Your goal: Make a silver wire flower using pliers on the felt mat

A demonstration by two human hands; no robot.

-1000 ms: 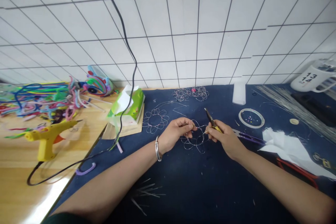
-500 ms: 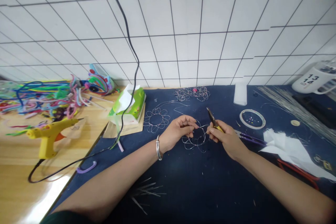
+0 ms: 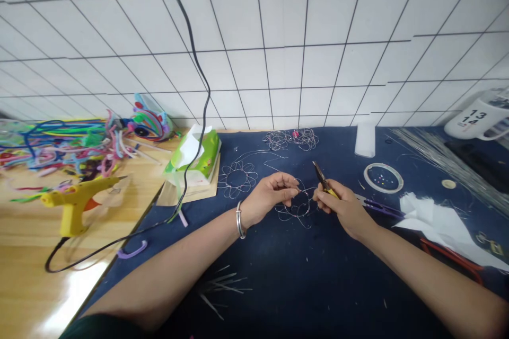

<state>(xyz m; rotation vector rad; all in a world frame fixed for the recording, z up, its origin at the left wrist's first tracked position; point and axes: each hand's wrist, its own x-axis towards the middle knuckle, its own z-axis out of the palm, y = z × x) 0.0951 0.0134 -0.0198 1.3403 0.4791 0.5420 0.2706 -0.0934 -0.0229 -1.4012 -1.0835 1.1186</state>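
Observation:
Between my hands is a flower-shaped wire ring of thin looped wire with small pinkish beads. My left hand pinches its upper left edge, thumb and fingertips together. In my right hand lies a pair of pliers with dark jaws and yellow handles, pointing up and left. The right thumb and forefinger also pinch close to a wire end at the ring's right side. A similar wire flower lies flat to the left, and several more wire flowers with a pink spot sit near the wall.
Left stand a green tissue pack, a yellow glue gun and colourful pipe cleaners. To the right are a round bead dish, purple-handled scissors, white tissue, a wire bundle and a mug. Cut wires lie in front.
Both hands stay nearly in place at the wire ring. The left fingers have shifted slightly, and the view has tilted a little.

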